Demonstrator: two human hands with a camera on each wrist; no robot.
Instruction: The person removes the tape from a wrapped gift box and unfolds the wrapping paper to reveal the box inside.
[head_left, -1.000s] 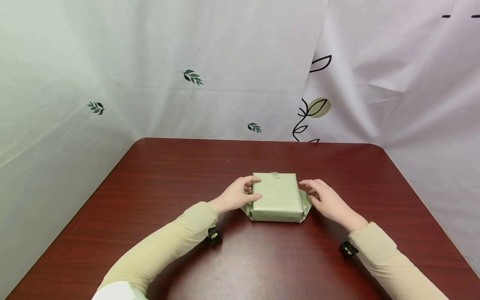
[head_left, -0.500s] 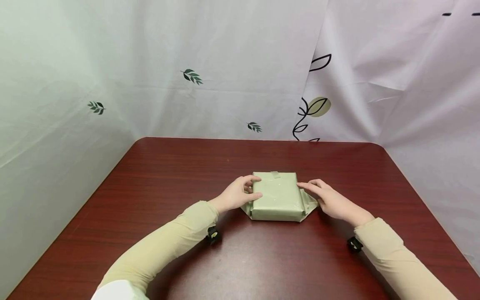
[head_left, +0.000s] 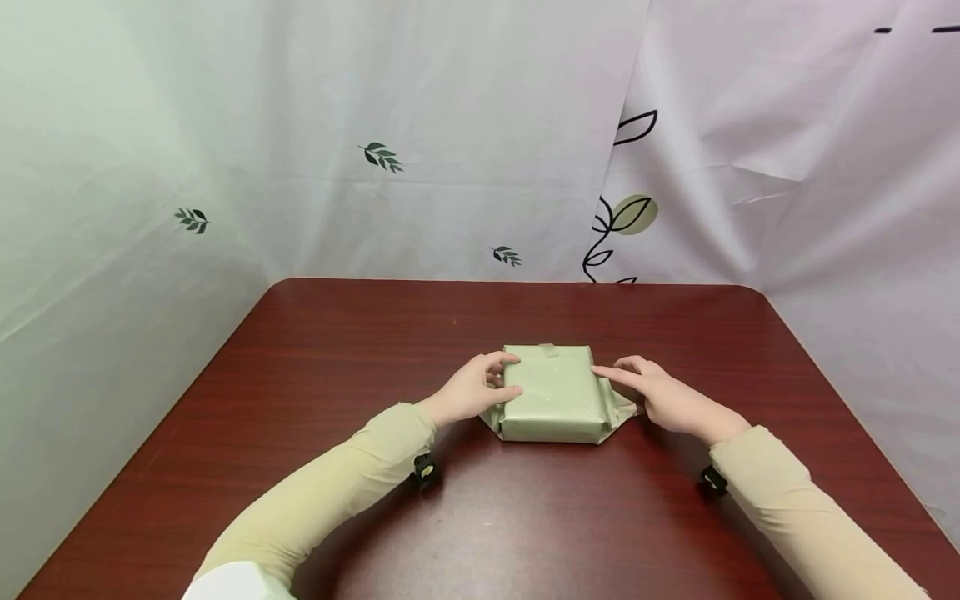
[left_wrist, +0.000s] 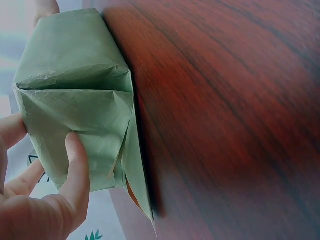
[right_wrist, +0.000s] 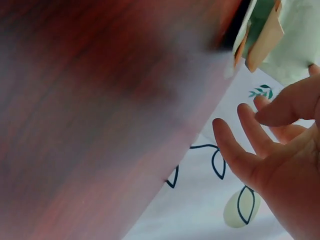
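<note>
A box wrapped in pale green paper (head_left: 555, 396) lies flat, with unfastened paper flaps at both ends. My left hand (head_left: 468, 390) holds its left end, thumb and forefinger over the top edge. In the left wrist view, another finger (left_wrist: 76, 155) of that hand presses the folded paper of the end face. At the opposite end, my right hand (head_left: 671, 402) reaches one extended fingertip to the top right edge. The other fingers (right_wrist: 227, 142) of this hand are loosely bent, with nothing between them. The right flap (right_wrist: 267, 42) stands out from the box, its paler inside showing.
The box rests on a dark red wooden table (head_left: 360, 333) with rounded far corners. White cloth (head_left: 450, 100) with leaf prints hangs behind and along both sides. A small piece of tape (head_left: 548, 351) shows at the box's far top edge.
My right hand has shifted slightly right and extended its forefinger to the box's right edge. The right flap now spreads further outward. My left hand has kept its place.
</note>
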